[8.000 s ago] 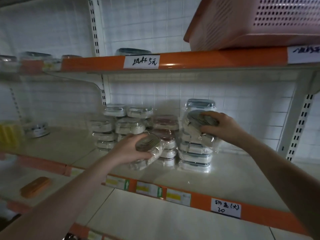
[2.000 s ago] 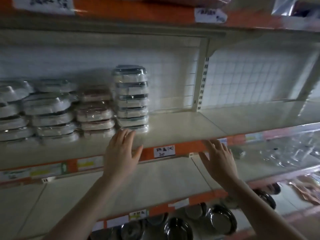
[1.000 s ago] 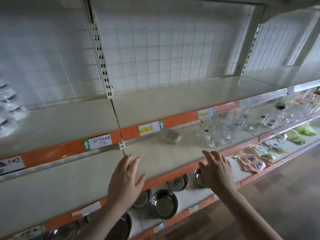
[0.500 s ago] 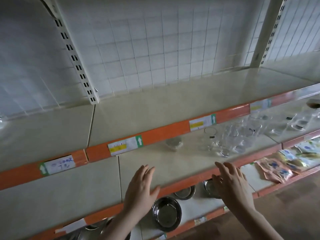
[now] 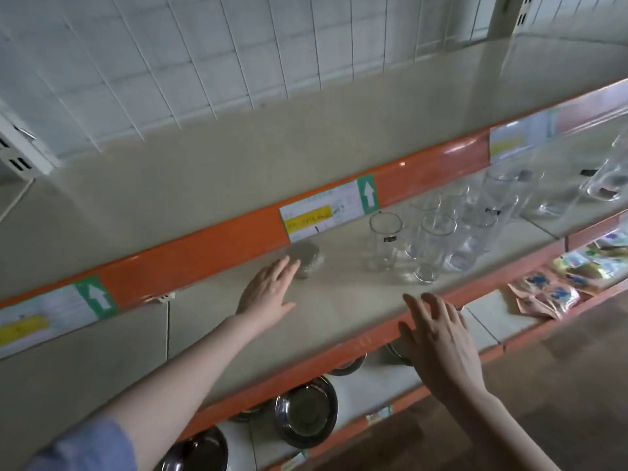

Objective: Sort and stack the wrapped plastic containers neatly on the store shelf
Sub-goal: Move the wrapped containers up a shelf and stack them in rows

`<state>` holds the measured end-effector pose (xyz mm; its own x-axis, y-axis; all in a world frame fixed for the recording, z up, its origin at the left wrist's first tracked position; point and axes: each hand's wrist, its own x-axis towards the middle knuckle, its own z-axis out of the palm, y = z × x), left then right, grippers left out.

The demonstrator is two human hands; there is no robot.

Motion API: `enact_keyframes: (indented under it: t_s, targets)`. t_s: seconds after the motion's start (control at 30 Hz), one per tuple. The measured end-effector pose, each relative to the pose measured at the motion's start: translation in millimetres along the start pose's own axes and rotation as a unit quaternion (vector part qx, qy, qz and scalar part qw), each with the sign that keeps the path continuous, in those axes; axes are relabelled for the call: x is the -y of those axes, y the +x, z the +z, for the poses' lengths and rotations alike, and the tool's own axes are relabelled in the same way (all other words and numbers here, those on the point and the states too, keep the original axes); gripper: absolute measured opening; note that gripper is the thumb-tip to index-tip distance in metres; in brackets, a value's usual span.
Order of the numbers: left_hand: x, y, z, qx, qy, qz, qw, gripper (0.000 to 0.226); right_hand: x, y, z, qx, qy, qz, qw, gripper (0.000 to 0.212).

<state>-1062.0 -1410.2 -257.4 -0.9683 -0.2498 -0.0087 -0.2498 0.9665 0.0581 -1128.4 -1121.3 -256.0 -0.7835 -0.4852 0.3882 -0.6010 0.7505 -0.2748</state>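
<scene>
One wrapped container (image 5: 307,264) sits alone on the middle shelf (image 5: 339,300), centre of frame, tucked close under the orange price strip (image 5: 204,253) of the shelf above. It looks small and low, roundish or oval, with a grey-dark top and crinkled clear film around it; blur hides any finer detail.

Handling, as a judgement: probably light, thin plastic, stiff enough to lift whole. The film is likely slick and loose, so pinching the wrap alone could let it slide. Better to span the body from above, thumb on the near side and fingers on the far side, or to grip the two long edges. Not fragile itself, but the drinking glasses (image 5: 428,243) stand near it, centre-right on the same shelf, so a sweep to the right risks knocking them.

Left hand (image 5: 268,294) lies flat just left of and below the container, fingers (image 5: 289,266) spread and released, tips at or just short of the wrap; contact cannot be told. It holds nothing.

Right hand (image 5: 441,341), lower right of centre, hovers over the shelf's front edge, fingers spread and released, empty, well apart from the container.

Steel bowls (image 5: 306,413) sit on the lower shelf at bottom centre.
</scene>
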Motion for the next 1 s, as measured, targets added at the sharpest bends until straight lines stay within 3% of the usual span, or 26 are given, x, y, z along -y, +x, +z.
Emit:
enact_keyframes:
  t_s: [0.33,0.53,0.67,1.0]
  targets:
    - [24,111,42,0.058,0.115,-0.052,0.99,0.094,-43,-3,94,-0.033,0.035,-0.04,0.998,0.046]
    - [24,138,56,0.135,0.142,-0.04,0.98,0.092,-64,-5,119,-0.033,0.045,-0.031,0.998,0.048]
    - [21,142,65,0.096,0.107,-0.06,0.988,0.095,-65,-3,120,-0.037,0.051,-0.021,0.998,0.049]
    - [5,152,50,0.128,0.235,-0.059,0.962,0.077,-68,-18,125,0.006,0.084,-0.027,0.996,0.047]
